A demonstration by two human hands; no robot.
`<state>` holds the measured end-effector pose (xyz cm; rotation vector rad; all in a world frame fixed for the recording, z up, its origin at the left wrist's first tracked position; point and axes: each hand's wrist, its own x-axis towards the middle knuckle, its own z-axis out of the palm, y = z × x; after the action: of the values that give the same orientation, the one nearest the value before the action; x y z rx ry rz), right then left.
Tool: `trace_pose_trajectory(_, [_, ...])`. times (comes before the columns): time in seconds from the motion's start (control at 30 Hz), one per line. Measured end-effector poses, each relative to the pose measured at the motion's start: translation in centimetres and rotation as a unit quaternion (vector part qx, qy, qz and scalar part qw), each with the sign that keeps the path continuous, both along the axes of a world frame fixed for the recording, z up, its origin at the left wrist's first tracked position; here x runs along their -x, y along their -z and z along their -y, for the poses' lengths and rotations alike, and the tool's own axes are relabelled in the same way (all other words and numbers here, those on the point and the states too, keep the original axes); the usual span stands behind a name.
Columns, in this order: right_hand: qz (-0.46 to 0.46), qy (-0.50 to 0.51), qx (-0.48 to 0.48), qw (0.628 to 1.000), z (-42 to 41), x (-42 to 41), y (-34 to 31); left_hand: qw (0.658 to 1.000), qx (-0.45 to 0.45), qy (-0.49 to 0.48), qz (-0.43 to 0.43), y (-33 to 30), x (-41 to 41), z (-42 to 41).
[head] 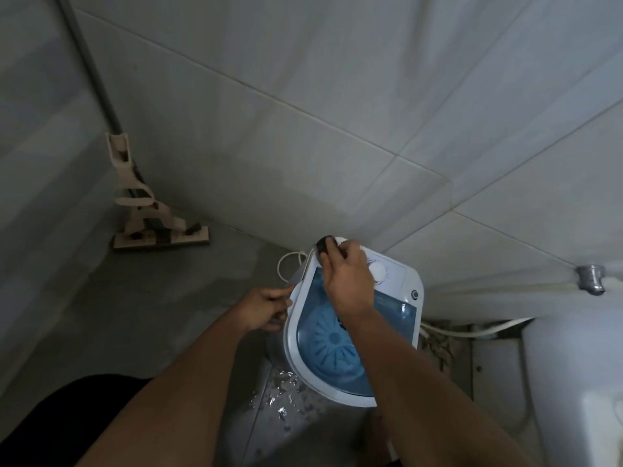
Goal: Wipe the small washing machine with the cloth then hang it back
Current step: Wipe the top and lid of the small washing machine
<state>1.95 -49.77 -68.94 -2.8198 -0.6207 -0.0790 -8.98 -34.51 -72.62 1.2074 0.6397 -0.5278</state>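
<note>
- I see my right hand [347, 281] pressing the dark cloth [326, 245] onto the far left corner of the washing machine [397, 274], fingers curled over it.
- The cloth pokes out just beyond my fingertips, toward the wall; the unwiped white rim runs back toward me along the left edge.
- My left hand [266, 308] rests against that left edge, fingers bent; whether they grip anything, I cannot tell in this dim view.
- I judge the right hand better placed to sweep the rim, the left only steadying.
</note>
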Motion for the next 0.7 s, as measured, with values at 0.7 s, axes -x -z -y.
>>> trace_pose_trajectory(0.7, [0.001,-0.298,0.081,0.951,3.3,10.9,0.0,0.997,-0.059,0.044,0.001,-1.2,-0.1,-0.5])
